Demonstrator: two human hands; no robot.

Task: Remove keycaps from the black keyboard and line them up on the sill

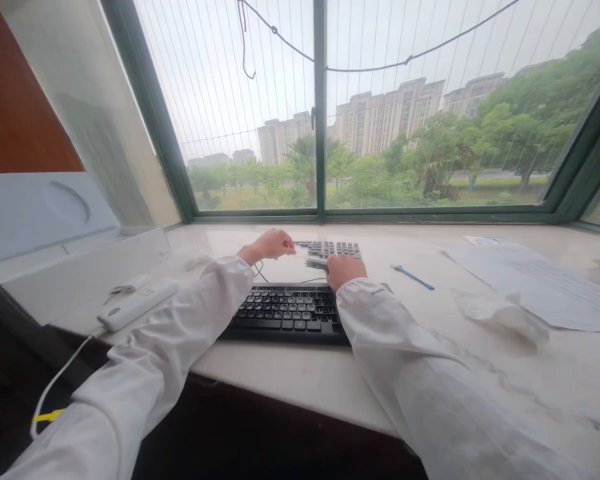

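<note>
On the far left, a pale grey box-like device [55, 247] was seen on the white marble windowsill counter [290, 380], and just beside it a white elongated plastic handset with a trailing white cord [137, 303] was laid flat.

The work in hand appeared to be at an early or middle stage: a black full-size computer keyboard [287, 313] was set squarely near the counter's front edge and was left untouched, while a smaller grey keypad-like block of keys [330, 250] behind it was being handled. Whether keys had been removed or fitted could not be told, the block being small and partly hidden.

The left hand [270, 245] was reached forward past the black keyboard's far left corner, its white sleeve [190, 320] stretched diagonally over the counter. Its fingers were curled loosely towards the left end of the grey block; whether anything was pinched could not be made out. The right hand [345, 270] was held knuckles-up just behind the black keyboard, closed over the near edge of the grey block, which seemed to be gripped or steadied by it.

Further right, a thin blue pen-like stick [414, 277] was lying apart from the hands, then a crumpled white tissue [500, 313], and sheets of white printed paper [545, 283] at the far right.
</note>
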